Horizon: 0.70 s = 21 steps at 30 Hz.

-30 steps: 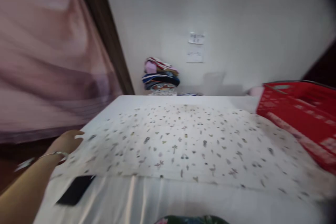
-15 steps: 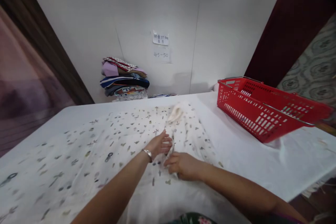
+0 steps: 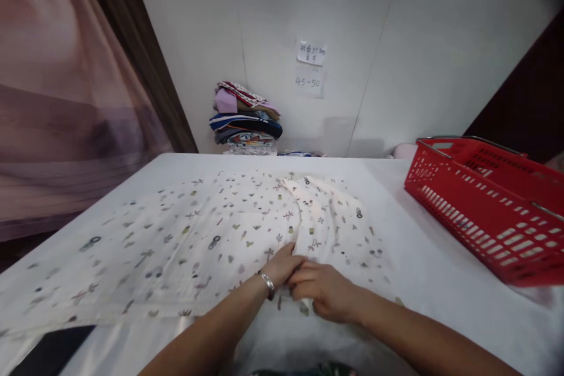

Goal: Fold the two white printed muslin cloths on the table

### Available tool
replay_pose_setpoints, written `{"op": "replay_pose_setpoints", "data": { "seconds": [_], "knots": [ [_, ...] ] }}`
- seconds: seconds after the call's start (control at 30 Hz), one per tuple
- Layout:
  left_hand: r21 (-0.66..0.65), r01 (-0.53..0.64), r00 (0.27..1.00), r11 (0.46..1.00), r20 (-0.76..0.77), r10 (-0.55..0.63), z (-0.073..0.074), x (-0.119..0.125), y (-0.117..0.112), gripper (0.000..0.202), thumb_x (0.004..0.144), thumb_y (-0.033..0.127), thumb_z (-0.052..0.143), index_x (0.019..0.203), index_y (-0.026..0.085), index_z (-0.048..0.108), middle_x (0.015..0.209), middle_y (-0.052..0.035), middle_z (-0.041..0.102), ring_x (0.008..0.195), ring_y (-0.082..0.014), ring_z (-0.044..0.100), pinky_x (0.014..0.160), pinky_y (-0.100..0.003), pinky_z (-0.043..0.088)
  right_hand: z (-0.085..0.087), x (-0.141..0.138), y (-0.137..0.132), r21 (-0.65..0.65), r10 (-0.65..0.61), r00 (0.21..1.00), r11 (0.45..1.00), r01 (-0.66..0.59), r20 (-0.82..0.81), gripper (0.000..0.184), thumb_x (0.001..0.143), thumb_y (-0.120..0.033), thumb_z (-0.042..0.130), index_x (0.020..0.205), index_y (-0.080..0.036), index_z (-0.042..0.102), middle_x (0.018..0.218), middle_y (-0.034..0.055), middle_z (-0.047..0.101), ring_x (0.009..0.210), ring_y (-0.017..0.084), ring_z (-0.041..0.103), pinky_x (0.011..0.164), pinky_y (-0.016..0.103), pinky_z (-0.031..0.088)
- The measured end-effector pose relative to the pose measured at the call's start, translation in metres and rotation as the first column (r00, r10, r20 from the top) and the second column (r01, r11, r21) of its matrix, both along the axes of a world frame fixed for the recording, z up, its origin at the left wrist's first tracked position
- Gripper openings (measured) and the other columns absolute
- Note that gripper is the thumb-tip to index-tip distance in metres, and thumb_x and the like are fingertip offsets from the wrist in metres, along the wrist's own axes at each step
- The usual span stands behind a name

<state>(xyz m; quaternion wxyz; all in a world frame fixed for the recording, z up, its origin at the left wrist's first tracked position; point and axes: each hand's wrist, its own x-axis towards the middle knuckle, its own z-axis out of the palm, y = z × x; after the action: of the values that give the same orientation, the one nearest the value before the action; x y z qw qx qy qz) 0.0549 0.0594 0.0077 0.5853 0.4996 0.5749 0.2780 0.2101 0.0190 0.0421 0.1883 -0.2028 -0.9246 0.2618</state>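
A thin white cloth (image 3: 238, 217) printed with small plants and other motifs lies spread over the table. Toward its right side, one part is turned over in a rumpled fold (image 3: 324, 211). At the near end of that fold, my left hand (image 3: 284, 266) grips the cloth, its fingers partly hidden behind the other hand. A silver bracelet (image 3: 268, 285) circles my left wrist. Close against it, my right hand (image 3: 324, 292) has curled fingers pinching the cloth's near edge. Both hands are nearly touching, and the fingertips are partly out of sight.
A red plastic basket (image 3: 480, 211) with metal handles stands at the right of the white table (image 3: 396, 247). Behind the table rises a stack of folded fabrics (image 3: 247, 120). Paper notes (image 3: 309, 82) hang on the wall. A pink curtain (image 3: 66, 100) hangs at left; something dark (image 3: 57, 349) lies near front left.
The strip of cloth that was lifted and blurred now lies folded flatter toward the right. My hands have come closer together. The view has turned left, so the surroundings sit further right.
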Motion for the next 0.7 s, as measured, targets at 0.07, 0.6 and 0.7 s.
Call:
{"op": "replay_pose_setpoints", "data": {
  "seconds": [0.07, 0.6, 0.7],
  "knots": [
    [0.038, 0.014, 0.999, 0.999, -0.036, -0.013, -0.004, -0.003, -0.006, 0.022, 0.061, 0.021, 0.061, 0.083, 0.018, 0.062, 0.073, -0.003, 0.066, 0.079, -0.0225, 0.059, 0.073, -0.031, 0.044, 0.006, 0.0, 0.003, -0.134, 0.079, 0.997, 0.988, -0.077, 0.013, 0.053, 0.065, -0.001, 0.04, 0.108, -0.024, 0.061, 0.112, 0.0018, 0.062, 0.108, 0.016, 0.052, 0.094, 0.032, 0.041],
    [-0.003, 0.011, 0.996, 1.0, 0.088, -0.011, -0.023, -0.007, -0.029, 0.045, 0.066, 0.024, 0.056, 0.109, 0.017, 0.056, 0.104, -0.0055, 0.066, 0.095, -0.0217, 0.059, 0.084, -0.031, 0.044, 0.004, -0.078, 0.257, 0.179, -0.761, 0.53, 0.621, 0.763, 0.375, 0.042, 0.08, -0.039, 0.054, 0.113, -0.014, 0.057, 0.117, 0.015, 0.055, 0.101, 0.026, 0.056, 0.081, 0.034, 0.045],
    [0.004, 0.042, 0.995, 0.999, 0.093, -0.043, -0.026, -0.007, -0.031, 0.046, 0.066, 0.024, 0.054, 0.112, 0.018, 0.054, 0.105, -0.0057, 0.065, 0.095, -0.021, 0.059, 0.083, -0.031, 0.044, -0.004, -0.092, 0.269, 0.246, -0.75, 0.491, 0.629, 0.738, 0.444, 0.036, 0.077, -0.027, 0.057, 0.111, -0.013, 0.058, 0.117, 0.0173, 0.054, 0.104, 0.028, 0.055, 0.084, 0.038, 0.044]
  ]
}}
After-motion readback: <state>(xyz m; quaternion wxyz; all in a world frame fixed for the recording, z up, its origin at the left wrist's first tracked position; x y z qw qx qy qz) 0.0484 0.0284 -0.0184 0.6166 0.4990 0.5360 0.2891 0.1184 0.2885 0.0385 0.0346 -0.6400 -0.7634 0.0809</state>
